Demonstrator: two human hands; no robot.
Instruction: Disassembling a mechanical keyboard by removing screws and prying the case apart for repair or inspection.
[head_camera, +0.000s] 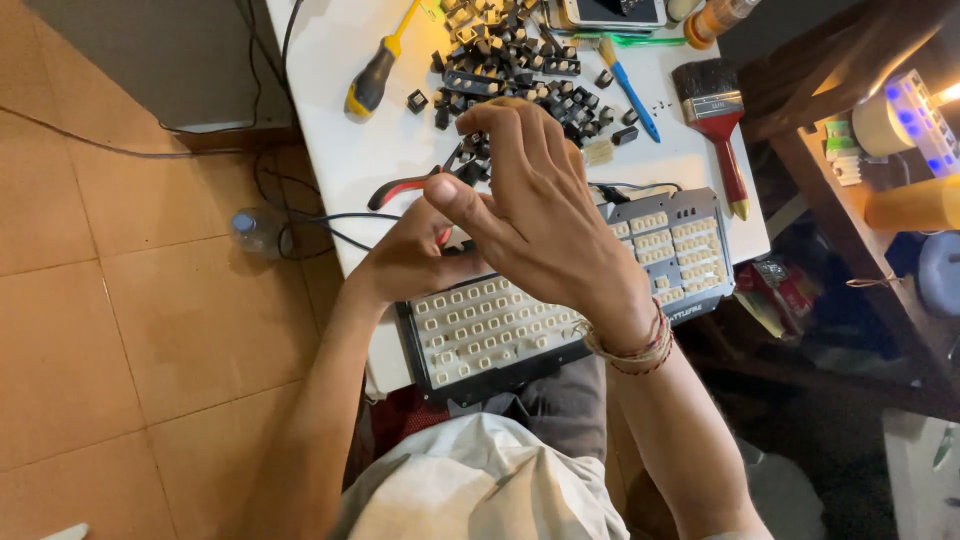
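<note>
Over the white table edge, my right hand (545, 215) hovers with fingers loosely spread, holding nothing. My left hand (415, 262) lies beneath it on the stripped grey keyboard with bare white switches (500, 330), steadying it; whether its fingers pinch anything I cannot tell. Pulled black keycaps (510, 60) lie heaped beyond, within reach.

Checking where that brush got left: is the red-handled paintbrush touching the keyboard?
Apart. The head view shows bare white table between the red-handled paintbrush and the keyboard; the brush's handle tip ends just beyond the keyboard's top right corner.
</note>
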